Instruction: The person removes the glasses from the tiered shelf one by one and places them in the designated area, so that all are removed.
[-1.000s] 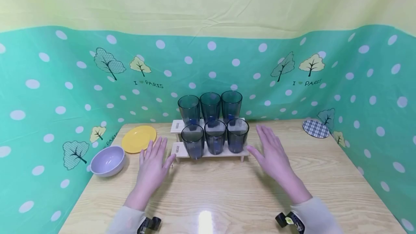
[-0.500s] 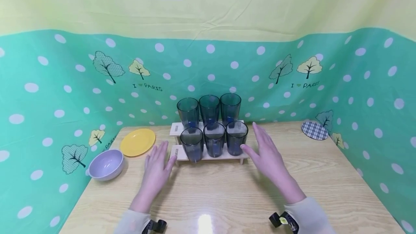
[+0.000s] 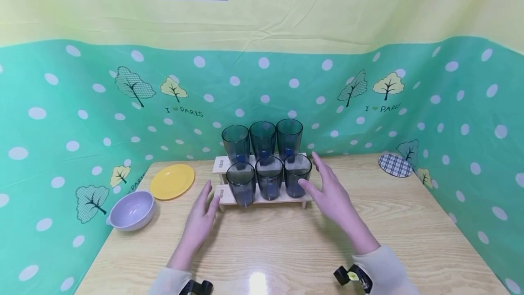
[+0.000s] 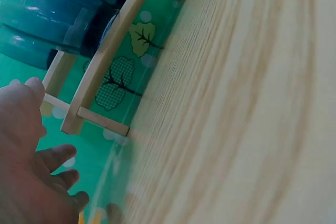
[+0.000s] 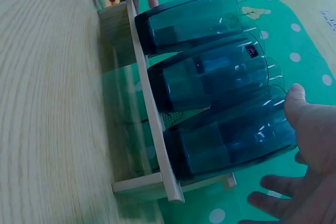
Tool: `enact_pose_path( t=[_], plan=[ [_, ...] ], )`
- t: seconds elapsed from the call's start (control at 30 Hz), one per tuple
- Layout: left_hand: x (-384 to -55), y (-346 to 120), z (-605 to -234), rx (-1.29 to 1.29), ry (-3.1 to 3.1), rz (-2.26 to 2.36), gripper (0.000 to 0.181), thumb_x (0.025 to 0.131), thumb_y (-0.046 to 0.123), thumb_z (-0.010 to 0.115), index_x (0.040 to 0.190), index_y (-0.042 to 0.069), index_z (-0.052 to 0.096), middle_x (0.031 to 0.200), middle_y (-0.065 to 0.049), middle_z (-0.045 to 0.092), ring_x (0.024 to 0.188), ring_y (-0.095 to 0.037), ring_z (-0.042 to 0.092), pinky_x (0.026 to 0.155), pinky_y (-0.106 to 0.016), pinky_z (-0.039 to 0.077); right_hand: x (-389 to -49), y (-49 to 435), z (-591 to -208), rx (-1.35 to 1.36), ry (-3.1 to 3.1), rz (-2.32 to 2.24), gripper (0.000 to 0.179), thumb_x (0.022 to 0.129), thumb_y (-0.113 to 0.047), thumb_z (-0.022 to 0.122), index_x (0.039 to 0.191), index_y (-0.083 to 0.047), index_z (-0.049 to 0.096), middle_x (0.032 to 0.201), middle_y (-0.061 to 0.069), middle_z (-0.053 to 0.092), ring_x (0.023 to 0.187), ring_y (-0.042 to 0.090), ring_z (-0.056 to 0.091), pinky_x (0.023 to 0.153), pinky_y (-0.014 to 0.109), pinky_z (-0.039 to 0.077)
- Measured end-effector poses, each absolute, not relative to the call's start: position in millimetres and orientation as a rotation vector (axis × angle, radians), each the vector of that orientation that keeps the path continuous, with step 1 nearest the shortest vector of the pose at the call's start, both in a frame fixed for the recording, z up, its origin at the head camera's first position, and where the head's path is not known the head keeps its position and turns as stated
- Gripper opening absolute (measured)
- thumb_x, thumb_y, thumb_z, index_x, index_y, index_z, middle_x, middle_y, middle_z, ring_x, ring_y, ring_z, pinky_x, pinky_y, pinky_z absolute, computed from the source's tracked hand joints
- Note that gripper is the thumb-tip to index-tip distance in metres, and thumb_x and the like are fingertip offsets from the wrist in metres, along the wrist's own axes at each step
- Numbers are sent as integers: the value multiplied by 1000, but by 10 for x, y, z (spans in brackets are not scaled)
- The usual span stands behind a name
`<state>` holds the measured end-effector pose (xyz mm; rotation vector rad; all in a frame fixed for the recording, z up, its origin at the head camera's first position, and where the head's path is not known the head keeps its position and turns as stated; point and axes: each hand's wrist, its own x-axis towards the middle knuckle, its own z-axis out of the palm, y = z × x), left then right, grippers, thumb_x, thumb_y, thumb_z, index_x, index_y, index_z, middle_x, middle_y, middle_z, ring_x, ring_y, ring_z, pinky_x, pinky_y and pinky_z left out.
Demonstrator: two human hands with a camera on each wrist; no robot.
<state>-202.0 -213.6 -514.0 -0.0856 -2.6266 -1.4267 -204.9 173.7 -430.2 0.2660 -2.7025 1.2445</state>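
A green and yellow printed cloth (image 3: 262, 22) walls me in behind the rack and on both sides of it. Pale wood-grain tabletop (image 3: 294, 240) stretches out in front of the rack and past either end. The two-tier wooden rack (image 3: 282, 198) stands ahead of me, between my hands, its long axis running crosswise from one to the other. My left hand (image 3: 200, 217) is just beside its left end, my right hand (image 3: 331, 197) beside its right; both have fingers extended, gripping nothing. Left of the rack lie a yellow plate (image 3: 172, 182) and, farther out, a lilac bowl (image 3: 133, 223). On the rack, three dark glasses (image 3: 269, 179) line the front tier and three back glasses (image 3: 263, 139) the rear, all upright. My right hand is nearer the glasses; its thumb is by the right front rim, though I can't tell whether they touch. Well right of the rack is a checked mat (image 3: 395, 165).
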Motion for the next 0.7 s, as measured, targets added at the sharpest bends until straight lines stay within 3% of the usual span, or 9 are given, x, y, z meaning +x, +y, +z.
enact_pose_path(
  t=[0.27, 0.4, 0.57, 0.7],
  plan=[
    [-2046, -2127, -5262, -91, -2592, -1539, 72, 119, 43, 49, 177, 11, 21, 177, -18, 34, 164, -38, 30, 134, -55, 22, -2099, 1661, -4261, 331, -2659, 1354, 92, 108, -56, 68, 179, -32, 15, 182, 18, 20, 160, 49, 33, 126, 69, 33],
    [-2043, -2120, -5304, -90, -2587, -1529, 72, 119, 43, 50, 177, 11, 22, 178, -16, 32, 164, -37, 29, 135, -54, 21, -2122, 1620, -4250, 351, -2649, 1395, 93, 108, -51, 71, 179, -27, 17, 182, 18, 20, 161, 47, 31, 127, 64, 35],
    [-2031, -2099, -5337, -98, -2605, -1462, 72, 118, 45, 51, 177, 12, 25, 180, -16, 28, 165, -41, 26, 134, -58, 19, -2124, 1583, -4255, 343, -2669, 1441, 95, 106, -52, 73, 179, -30, 17, 183, 15, 19, 161, 47, 31, 125, 64, 37],
    [-2027, -2085, -5353, -90, -2617, -1409, 70, 118, 44, 53, 176, 12, 29, 176, -23, 34, 162, -45, 31, 133, -61, 23, -2133, 1567, -4277, 337, -2675, 1465, 97, 105, -54, 74, 179, -31, 16, 183, 15, 18, 160, 48, 32, 124, 64, 38]
  ],
)
